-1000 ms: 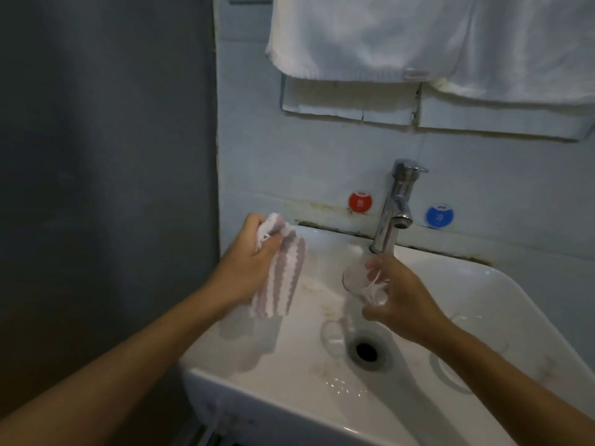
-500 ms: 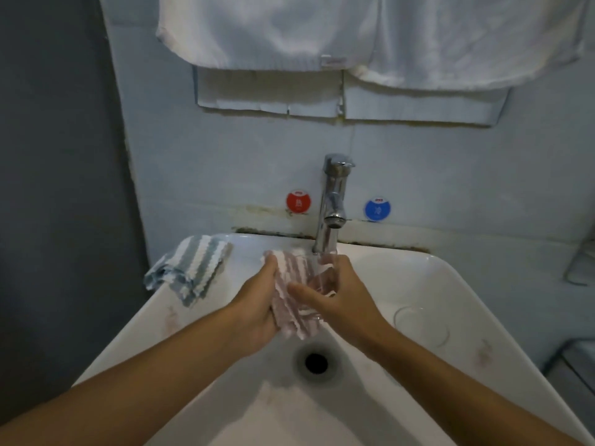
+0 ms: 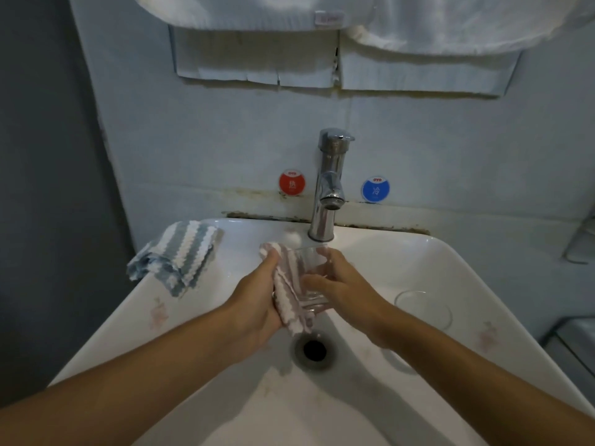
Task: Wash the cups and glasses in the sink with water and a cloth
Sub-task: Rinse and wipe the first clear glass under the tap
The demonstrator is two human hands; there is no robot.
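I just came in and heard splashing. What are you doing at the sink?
A person is washing a clear glass over the white sink. The right hand holds the glass, and the left hand presses a pink striped cloth against it, below the tap. Another glass sits in the basin on the right, and a blue striped cloth lies on the sink's left rim.

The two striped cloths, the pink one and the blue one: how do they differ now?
The pink cloth is gripped by the left hand and pressed against the glass; the blue cloth lies untouched on the sink rim's back left corner. The pink cloth hangs over the basin; the blue cloth lies crumpled, partly over the edge. Both have white stripes.
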